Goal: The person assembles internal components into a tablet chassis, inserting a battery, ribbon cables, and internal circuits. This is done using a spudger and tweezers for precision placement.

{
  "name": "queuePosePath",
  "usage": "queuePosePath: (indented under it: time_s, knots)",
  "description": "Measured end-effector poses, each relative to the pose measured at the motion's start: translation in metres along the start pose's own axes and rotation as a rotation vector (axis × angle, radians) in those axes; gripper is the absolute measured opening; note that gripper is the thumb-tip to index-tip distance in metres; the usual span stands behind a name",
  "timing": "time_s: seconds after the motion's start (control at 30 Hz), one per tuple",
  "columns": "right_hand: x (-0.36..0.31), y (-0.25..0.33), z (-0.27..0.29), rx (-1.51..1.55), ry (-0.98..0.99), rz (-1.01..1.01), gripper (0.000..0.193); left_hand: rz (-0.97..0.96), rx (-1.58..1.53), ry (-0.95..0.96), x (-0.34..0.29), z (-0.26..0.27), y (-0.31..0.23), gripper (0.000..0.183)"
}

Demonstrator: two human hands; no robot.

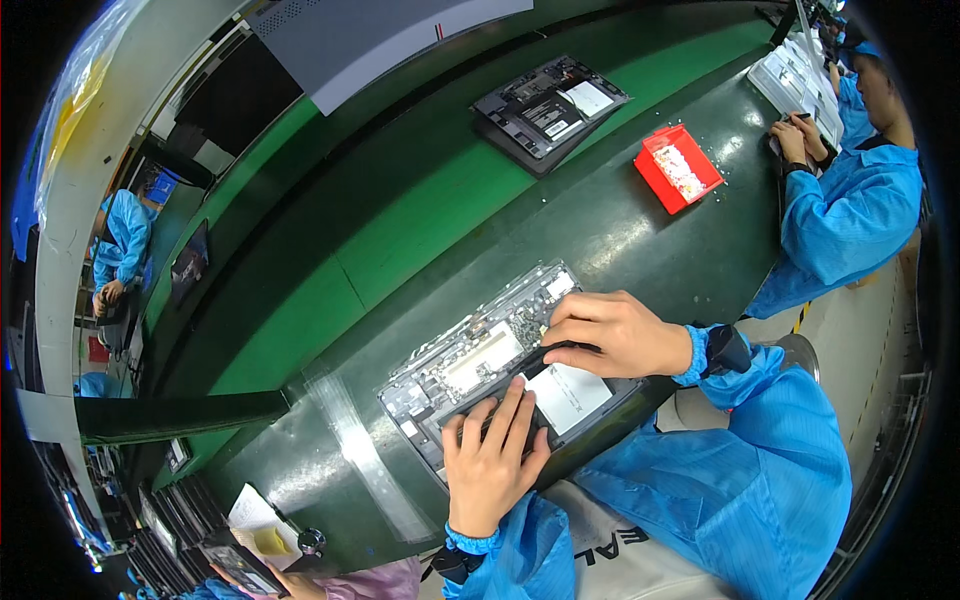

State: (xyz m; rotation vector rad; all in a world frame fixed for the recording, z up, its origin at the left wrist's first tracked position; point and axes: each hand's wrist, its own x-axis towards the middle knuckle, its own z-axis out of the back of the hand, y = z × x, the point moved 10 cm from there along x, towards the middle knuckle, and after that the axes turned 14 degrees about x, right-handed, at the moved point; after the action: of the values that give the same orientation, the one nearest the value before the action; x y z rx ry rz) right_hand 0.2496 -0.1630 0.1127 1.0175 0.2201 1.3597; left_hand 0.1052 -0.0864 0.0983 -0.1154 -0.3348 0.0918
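Observation:
An opened laptop base (480, 362) lies on the dark green bench in front of me, its circuit board and inner parts bare. My left hand (490, 462) rests on its near part, fingers spread over a dark panel, palm down. My right hand (622, 335) is at the board's right side, with fingers and thumb drawn together near a dark edge. What lies between those fingertips is hidden. A white label (570, 397) on the laptop shows between my two hands.
A red bin (678, 170) of small white pieces stands farther right. Another opened laptop (548, 108) sits on the green strip beyond. Clear tape (365, 455) crosses the bench at left. A co-worker in blue (850, 205) works at right; another person's hands hold a dark panel at lower left.

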Motion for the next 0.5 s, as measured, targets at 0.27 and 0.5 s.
queuePosePath:
  time_s: [0.27, 0.5]
  knots:
    - [0.003, 0.003, -0.004, -0.016, 0.008, 0.01, 0.018, 0.012, -0.002, -0.004, -0.001, 0.001, 0.001, 0.047]
    - [0.011, -0.007, 0.012, 0.026, 0.062, -0.286, 0.021, 0.014, -0.011, -0.012, -0.001, 0.0, 0.001, 0.05]
